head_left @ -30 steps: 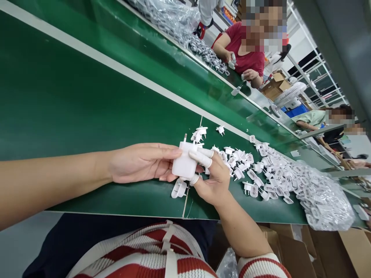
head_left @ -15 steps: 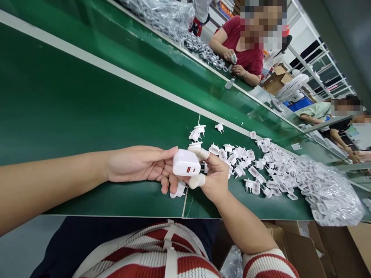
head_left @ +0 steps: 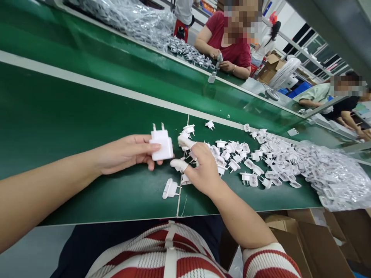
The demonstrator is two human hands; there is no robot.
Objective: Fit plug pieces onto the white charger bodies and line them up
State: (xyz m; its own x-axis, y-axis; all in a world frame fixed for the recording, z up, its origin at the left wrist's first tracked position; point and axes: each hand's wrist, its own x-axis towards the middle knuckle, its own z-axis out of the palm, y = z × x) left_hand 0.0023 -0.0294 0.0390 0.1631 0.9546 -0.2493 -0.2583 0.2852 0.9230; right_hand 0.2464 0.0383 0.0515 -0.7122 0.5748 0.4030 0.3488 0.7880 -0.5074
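A white wall charger [head_left: 161, 146] is pinched between the thumb and fingers of my left hand [head_left: 130, 151], its two metal prongs pointing up and away from me. My right hand [head_left: 203, 166] is apart from it on the right, with white covers on the thumb and index fingertips. Those two fingers are spread with nothing visible between them; the other fingers are hidden. Under and around this hand lie several white two-pin plug adapters, partly covered by it. One plug adapter [head_left: 171, 189] lies alone nearer to me on the green table [head_left: 116, 204].
Loose plug adapters [head_left: 278, 166] spread rightward to a clear plastic bag [head_left: 350, 173] full of them. A transparent panel [head_left: 174, 85] runs along the table's far side. Beyond it a person in a red shirt [head_left: 240, 50] works beside another pile. Cardboard boxes [head_left: 313, 243] stand below at right.
My left hand has moved left with the charger and turned it, so the prongs show instead of the port face. My right hand has let go of it.
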